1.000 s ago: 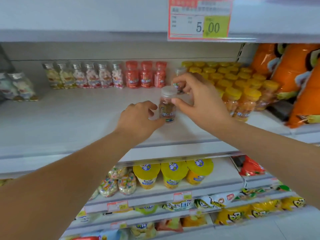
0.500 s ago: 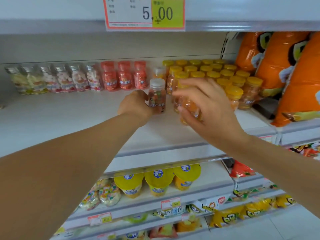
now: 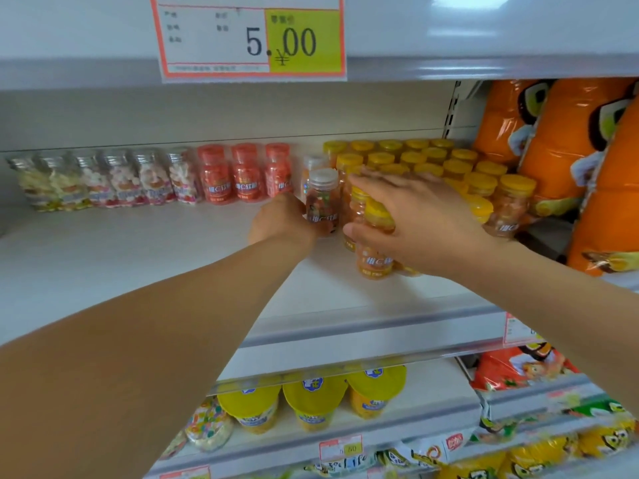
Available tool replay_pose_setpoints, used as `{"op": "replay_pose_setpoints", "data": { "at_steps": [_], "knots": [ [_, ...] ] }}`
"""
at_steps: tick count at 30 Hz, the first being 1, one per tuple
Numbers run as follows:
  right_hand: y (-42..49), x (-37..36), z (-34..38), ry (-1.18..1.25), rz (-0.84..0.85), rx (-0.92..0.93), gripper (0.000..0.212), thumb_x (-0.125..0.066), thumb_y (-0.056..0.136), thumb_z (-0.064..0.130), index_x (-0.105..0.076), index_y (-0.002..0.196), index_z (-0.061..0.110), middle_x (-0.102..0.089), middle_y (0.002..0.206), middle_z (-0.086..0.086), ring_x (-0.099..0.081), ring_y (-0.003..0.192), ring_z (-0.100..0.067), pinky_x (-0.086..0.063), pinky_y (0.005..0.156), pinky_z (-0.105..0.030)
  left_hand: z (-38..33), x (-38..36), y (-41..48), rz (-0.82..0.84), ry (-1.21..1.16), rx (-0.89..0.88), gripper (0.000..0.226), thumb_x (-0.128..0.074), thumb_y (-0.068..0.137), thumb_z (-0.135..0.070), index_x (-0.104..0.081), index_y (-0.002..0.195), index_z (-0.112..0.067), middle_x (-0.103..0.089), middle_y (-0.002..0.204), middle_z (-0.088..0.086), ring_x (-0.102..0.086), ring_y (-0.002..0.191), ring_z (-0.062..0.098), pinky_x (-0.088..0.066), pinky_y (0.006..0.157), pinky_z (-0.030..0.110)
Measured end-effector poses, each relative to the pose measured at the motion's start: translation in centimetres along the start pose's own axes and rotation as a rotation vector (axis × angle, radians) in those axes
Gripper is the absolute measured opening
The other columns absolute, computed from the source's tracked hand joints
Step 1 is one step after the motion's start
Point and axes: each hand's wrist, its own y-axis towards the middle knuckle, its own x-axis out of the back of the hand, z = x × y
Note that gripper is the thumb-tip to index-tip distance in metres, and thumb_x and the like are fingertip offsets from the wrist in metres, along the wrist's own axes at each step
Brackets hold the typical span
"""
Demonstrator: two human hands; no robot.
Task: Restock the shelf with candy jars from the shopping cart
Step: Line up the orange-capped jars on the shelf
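Candy jar with a clear lid stands upright toward the back edge of the shelf, about midway along. The left hand is curled round its lower half, likely to seat it in line in front of its twin. The right hand lies over the yellow-lidded jars just beside it, fingers nearly straight across the lids and thumb against the front ones. It is probably bracing them so none topples. Along the back edge I count six silver-lidded jars at the left, three red jars, then one second clear-lidded jar. Well over a dozen yellow lids show, and the hand hides others. No cart is in view
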Motion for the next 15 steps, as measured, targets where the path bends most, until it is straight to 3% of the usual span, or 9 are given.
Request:
{"op": "replay_pose_setpoints", "data": {
  "at_steps": [2, 4, 7, 10, 15],
  "knots": [
    [-0.1, 0.3, 0.0, 0.015, 0.03, 0.009, 0.077, -0.039, 0.085, 0.069, -0.023, 0.151, 0.034, -0.021, 0.159, 0.008, -0.031, 0.141, -0.02, -0.024, 0.113, -0.035, 0.2, 0.0, 0.1, -0.002, 0.015, -0.01, 0.041, -0.076, 0.074, -0.048, -0.056, 0.096, -0.019, -0.057, 0.096, 0.002, -0.059, 0.093, 0.025, -0.049, 0.079, 0.033],
    [-0.4, 0.9, 0.0, 0.033, 0.047, 0.023, 0.083, -0.038, 0.083, 0.071, -0.017, 0.153, 0.032, -0.013, 0.161, 0.009, -0.022, 0.145, -0.019, -0.02, 0.115, -0.034, 0.4, 0.1, 0.1, -0.017, 0.05, -0.013, 0.048, -0.075, 0.075, -0.049, -0.055, 0.106, -0.019, -0.059, 0.102, 0.002, -0.059, 0.103, 0.027, -0.05, 0.086, 0.036],
    [-0.9, 1.3, -0.2, -0.018, 0.044, 0.066, 0.082, -0.043, 0.086, 0.067, -0.017, 0.154, 0.029, -0.014, 0.161, 0.008, -0.016, 0.146, -0.014, -0.01, 0.117, -0.03, 0.4, 0.3, -0.1, -0.037, 0.077, -0.017, 0.039, -0.073, 0.078, -0.046, -0.06, 0.103, -0.019, -0.062, 0.109, 0.004, -0.059, 0.105, 0.026, -0.047, 0.084, 0.033],
    [-1.1, 0.8, -0.4, -0.01, 0.05, 0.066, 0.079, -0.047, 0.087, 0.062, -0.018, 0.153, 0.03, -0.02, 0.16, 0.008, -0.023, 0.144, -0.016, -0.018, 0.115, -0.031, 0.1, 0.2, -0.1, -0.05, 0.071, -0.013, 0.033, -0.074, 0.078, -0.045, -0.065, 0.092, -0.016, -0.06, 0.097, 0.005, -0.06, 0.1, 0.028, -0.047, 0.081, 0.034],
    [-1.2, 0.2, -0.6, -0.015, 0.011, 0.067, 0.078, -0.046, 0.086, 0.063, -0.02, 0.152, 0.031, -0.024, 0.158, 0.008, -0.03, 0.141, -0.017, -0.023, 0.112, -0.033, 0.0, -0.4, 0.5, -0.084, 0.057, -0.023, 0.032, -0.073, 0.08, -0.041, -0.067, 0.095, -0.013, -0.066, 0.108, 0.009, -0.061, 0.101, 0.03, -0.05, 0.086, 0.038]
  ]
}}
